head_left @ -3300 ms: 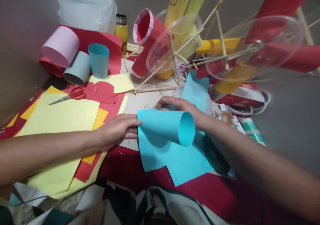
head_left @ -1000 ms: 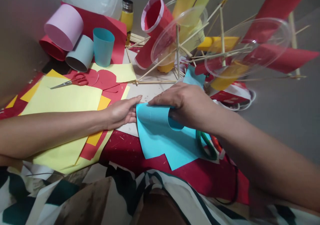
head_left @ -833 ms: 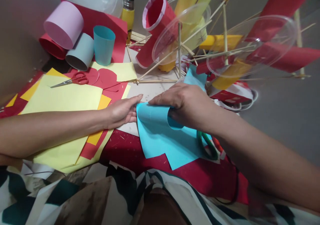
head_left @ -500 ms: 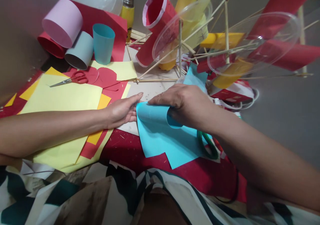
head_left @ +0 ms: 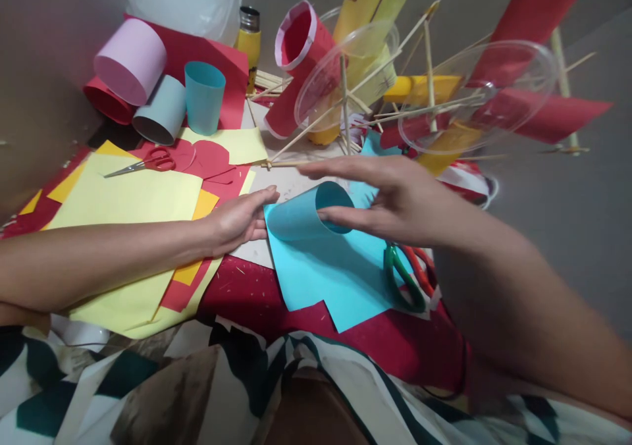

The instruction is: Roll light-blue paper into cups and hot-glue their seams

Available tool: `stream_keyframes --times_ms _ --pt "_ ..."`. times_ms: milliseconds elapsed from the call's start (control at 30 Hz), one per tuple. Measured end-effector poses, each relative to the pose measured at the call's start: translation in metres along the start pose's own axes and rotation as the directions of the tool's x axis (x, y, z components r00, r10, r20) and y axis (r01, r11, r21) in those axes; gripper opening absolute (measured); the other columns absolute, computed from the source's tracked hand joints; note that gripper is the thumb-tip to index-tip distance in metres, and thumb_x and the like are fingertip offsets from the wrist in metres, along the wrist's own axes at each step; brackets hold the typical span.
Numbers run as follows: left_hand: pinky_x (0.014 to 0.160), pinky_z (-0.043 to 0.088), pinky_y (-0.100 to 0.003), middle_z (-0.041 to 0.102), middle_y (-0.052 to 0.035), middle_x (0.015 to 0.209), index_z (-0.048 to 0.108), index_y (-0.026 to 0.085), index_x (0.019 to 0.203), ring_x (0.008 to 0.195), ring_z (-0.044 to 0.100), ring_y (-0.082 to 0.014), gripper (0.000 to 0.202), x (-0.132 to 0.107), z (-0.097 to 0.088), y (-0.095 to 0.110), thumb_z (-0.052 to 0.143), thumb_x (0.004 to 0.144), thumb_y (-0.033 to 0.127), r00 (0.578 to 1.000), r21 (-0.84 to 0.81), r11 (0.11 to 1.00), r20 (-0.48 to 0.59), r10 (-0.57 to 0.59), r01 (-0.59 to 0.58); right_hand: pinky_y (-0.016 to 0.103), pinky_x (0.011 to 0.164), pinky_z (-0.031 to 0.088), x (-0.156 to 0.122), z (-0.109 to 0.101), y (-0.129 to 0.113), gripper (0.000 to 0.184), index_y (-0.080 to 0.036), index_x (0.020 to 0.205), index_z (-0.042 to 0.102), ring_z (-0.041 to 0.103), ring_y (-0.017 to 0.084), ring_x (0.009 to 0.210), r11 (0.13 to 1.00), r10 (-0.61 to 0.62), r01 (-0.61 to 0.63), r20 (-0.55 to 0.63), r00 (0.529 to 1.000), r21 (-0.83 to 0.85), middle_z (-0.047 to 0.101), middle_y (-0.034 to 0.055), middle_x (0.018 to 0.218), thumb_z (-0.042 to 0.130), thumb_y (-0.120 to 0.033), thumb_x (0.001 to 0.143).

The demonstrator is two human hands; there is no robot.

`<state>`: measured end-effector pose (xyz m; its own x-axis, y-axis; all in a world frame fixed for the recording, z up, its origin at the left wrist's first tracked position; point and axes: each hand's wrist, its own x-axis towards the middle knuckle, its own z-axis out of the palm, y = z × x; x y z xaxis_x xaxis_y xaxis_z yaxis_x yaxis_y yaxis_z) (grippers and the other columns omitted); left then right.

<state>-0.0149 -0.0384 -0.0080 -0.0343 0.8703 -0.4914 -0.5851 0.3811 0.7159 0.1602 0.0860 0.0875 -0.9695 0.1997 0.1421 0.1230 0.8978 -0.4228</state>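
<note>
A sheet of light blue paper [head_left: 326, 280] lies in front of me, its far part curled into a loose roll [head_left: 296, 218]. My left hand [head_left: 241, 222] rests palm up at the roll's left end, fingers loosely extended and thumb raised; the fingertips meet the paper's edge. Over the roll's right end, my right hand [head_left: 405, 198] is spread wide. Its thumb reaches into the mouth of the roll, while the other fingers stretch out above it without gripping. Scissors with green and orange handles [head_left: 402, 277] lie at the sheet's right side.
Yellow sheets [head_left: 133, 198] and red-handled scissors [head_left: 160, 160] lie to the left. Paper tubes [head_left: 131, 60] and a teal cup-shaped tube [head_left: 204, 99] stand behind. A stick frame with clear plastic discs [head_left: 476, 96] and red strips fills the back right.
My right hand has loosened from the roll and its fingers have spread apart. The roll's right end has risen and sprung wider. The left hand has barely moved.
</note>
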Motion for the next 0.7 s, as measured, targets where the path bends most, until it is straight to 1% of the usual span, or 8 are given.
stream_keyframes --times_ms 100,233,333,400,500,533,633,700 --pt "0.090 0.057 -0.032 0.069 -0.0180 0.130 0.065 0.014 0.121 0.110 0.069 -0.0236 0.036 -0.002 -0.004 0.003 0.063 0.097 0.040 0.993 0.088 0.992 -0.074 0.092 -0.086 0.033 0.099 0.058 -0.023 -0.017 -0.009 0.042 -0.024 0.133 0.070 0.073 0.023 0.114 0.995 0.073 -0.082 -0.160 0.984 -0.052 0.076 0.0078 0.127 0.073 -0.032 0.092" --pt "0.103 0.051 -0.036 0.072 -0.0131 0.120 0.065 0.017 0.123 0.109 0.069 -0.0212 0.034 -0.004 -0.013 0.013 0.064 0.095 0.037 0.952 0.272 0.927 -0.097 0.292 -0.256 0.032 0.087 0.061 -0.067 -0.023 -0.013 0.030 -0.027 0.120 0.075 0.077 0.022 0.100 0.971 0.181 -0.216 -0.272 0.945 -0.105 0.080 0.0076 0.116 0.073 -0.032 0.091" --pt "0.112 0.046 -0.039 0.070 -0.0094 0.128 0.065 0.022 0.124 0.122 0.064 -0.0232 0.038 -0.008 -0.016 0.020 0.072 0.089 0.031 0.886 0.399 0.815 -0.011 0.463 -0.420 0.031 0.070 0.061 -0.107 -0.016 -0.012 0.027 -0.027 0.117 0.076 0.078 0.022 0.090 0.924 0.349 -0.381 -0.331 0.877 -0.035 0.081 0.0081 0.112 0.071 -0.032 0.091" --pt "0.117 0.043 -0.041 0.067 -0.0090 0.136 0.063 0.024 0.129 0.133 0.058 -0.0259 0.048 -0.013 -0.016 0.021 0.077 0.084 0.030 0.836 0.452 0.726 0.091 0.541 -0.519 0.033 0.072 0.061 -0.133 -0.009 -0.012 0.025 -0.026 0.115 0.076 0.078 0.024 0.095 0.885 0.443 -0.465 -0.339 0.830 0.017 0.081 0.0091 0.112 0.070 -0.031 0.091" --pt "0.124 0.036 -0.043 0.062 -0.0090 0.145 0.054 0.028 0.142 0.142 0.052 -0.0292 0.067 -0.021 -0.013 0.020 0.082 0.081 0.031 0.774 0.506 0.606 0.237 0.586 -0.614 0.036 0.076 0.060 -0.165 0.007 -0.007 0.024 -0.023 0.111 0.077 0.077 0.025 0.093 0.810 0.548 -0.586 -0.386 0.742 0.024 0.082 0.0112 0.106 0.066 -0.034 0.093" --pt "0.125 0.034 -0.043 0.060 -0.0088 0.148 0.052 0.030 0.145 0.145 0.049 -0.0297 0.071 -0.024 -0.012 0.019 0.082 0.081 0.031 0.755 0.522 0.568 0.270 0.598 -0.637 0.036 0.075 0.059 -0.173 0.013 -0.004 0.026 -0.023 0.111 0.077 0.076 0.025 0.090 0.788 0.565 -0.616 -0.386 0.730 -0.012 0.081 0.0115 0.106 0.062 -0.036 0.095" --pt "0.127 0.032 -0.042 0.052 -0.0088 0.155 0.044 0.033 0.151 0.149 0.044 -0.0310 0.080 -0.030 -0.008 0.015 0.083 0.080 0.033 0.710 0.552 0.478 0.348 0.612 -0.683 0.038 0.067 0.055 -0.186 0.031 0.011 0.031 -0.021 0.112 0.078 0.071 0.024 0.076 0.728 0.606 -0.684 -0.420 0.675 -0.048 0.081 0.0118 0.096 0.065 -0.038 0.091" --pt "0.128 0.030 -0.044 0.047 -0.0097 0.160 0.038 0.034 0.155 0.151 0.042 -0.0317 0.086 -0.031 -0.008 0.012 0.083 0.081 0.034 0.678 0.565 0.417 0.399 0.618 -0.712 0.037 0.066 0.051 -0.187 0.039 0.021 0.034 -0.019 0.115 0.078 0.068 0.024 0.075 0.675 0.615 -0.717 -0.405 0.677 -0.173 0.080 0.0118 0.095 0.062 -0.034 0.090"
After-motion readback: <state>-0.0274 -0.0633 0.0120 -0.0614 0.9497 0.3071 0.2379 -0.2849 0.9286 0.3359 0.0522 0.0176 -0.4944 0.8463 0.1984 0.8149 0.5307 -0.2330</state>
